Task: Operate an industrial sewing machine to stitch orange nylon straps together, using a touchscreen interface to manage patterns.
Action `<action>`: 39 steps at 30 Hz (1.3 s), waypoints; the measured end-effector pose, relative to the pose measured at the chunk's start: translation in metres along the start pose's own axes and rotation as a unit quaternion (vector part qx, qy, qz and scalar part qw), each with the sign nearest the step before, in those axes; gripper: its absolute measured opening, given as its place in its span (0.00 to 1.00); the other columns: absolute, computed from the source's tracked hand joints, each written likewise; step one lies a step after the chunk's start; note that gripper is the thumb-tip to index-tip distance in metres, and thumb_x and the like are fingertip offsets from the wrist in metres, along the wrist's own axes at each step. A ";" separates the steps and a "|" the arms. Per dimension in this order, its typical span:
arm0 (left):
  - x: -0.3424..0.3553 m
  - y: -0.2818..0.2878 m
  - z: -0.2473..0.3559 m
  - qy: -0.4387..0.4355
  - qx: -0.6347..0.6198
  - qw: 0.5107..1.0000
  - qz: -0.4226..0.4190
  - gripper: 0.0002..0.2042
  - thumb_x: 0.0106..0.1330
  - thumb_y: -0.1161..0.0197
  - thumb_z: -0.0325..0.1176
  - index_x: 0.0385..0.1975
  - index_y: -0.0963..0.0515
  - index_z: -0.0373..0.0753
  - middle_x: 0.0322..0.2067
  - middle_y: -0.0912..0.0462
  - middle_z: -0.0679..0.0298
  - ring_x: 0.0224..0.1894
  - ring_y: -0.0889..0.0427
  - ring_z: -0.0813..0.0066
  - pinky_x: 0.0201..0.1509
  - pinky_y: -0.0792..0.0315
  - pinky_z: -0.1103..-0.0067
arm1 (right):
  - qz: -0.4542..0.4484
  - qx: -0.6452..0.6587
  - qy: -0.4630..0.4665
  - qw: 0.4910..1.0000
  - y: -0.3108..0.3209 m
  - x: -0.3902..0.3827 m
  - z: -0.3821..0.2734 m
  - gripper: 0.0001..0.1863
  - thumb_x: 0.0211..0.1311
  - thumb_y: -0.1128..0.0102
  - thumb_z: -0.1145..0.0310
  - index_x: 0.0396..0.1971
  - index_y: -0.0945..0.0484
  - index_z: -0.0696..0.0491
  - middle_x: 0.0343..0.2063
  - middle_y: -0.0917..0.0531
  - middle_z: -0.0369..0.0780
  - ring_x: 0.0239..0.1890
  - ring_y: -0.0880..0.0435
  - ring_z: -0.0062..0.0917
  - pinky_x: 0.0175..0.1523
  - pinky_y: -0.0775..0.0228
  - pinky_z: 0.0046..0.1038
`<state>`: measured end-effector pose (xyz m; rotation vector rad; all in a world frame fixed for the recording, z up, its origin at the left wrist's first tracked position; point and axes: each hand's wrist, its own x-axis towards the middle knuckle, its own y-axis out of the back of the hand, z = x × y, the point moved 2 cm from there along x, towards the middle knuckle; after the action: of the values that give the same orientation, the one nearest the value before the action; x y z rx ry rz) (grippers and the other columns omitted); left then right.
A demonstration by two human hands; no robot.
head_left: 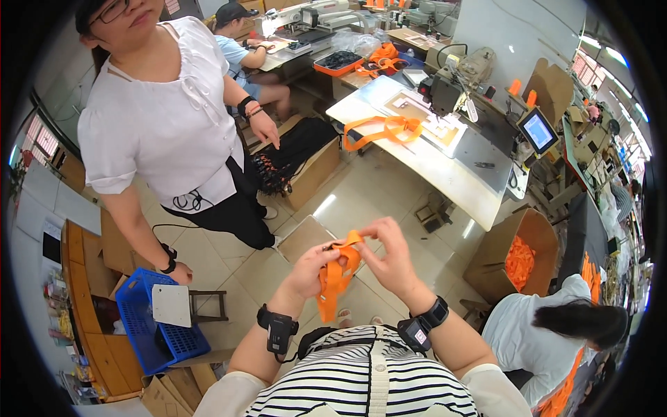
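Note:
In front of my striped top, both hands are raised around a folded orange webbing strap (333,281). My left hand (308,270) is closed on it, with a loop hanging below the fingers and a small dark piece near the thumb. My right hand (389,254) pinches the strap's upper end between thumb and fingers. Another orange strap (382,131) lies looped on the white sewing machine table (445,182) ahead, beside a pale template plate (445,132).
A person in white (167,104) stands at left near a blue crate (142,333) and a small stool (171,306). At right are a cardboard box (479,260) of orange pieces and a seated person (531,330). Black straps (306,149) fill a box ahead.

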<state>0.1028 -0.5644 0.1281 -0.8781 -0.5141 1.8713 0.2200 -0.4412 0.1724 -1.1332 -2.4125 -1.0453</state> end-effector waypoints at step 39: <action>0.218 -0.171 0.025 -0.084 0.494 0.865 0.008 0.07 0.63 0.39 0.31 0.31 0.22 0.34 0.21 0.26 0.75 0.24 0.32 0.90 0.27 0.38 0.87 | 0.165 0.281 -0.135 0.936 0.332 0.177 0.253 0.10 0.64 0.43 0.67 0.34 0.22 0.59 0.29 0.25 0.30 0.32 0.31 0.11 0.41 0.39 0.16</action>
<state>0.1256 -0.2928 0.1834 -0.0227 0.3729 1.8826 0.3679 -0.0197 0.2511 -1.4467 -2.3554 -0.0797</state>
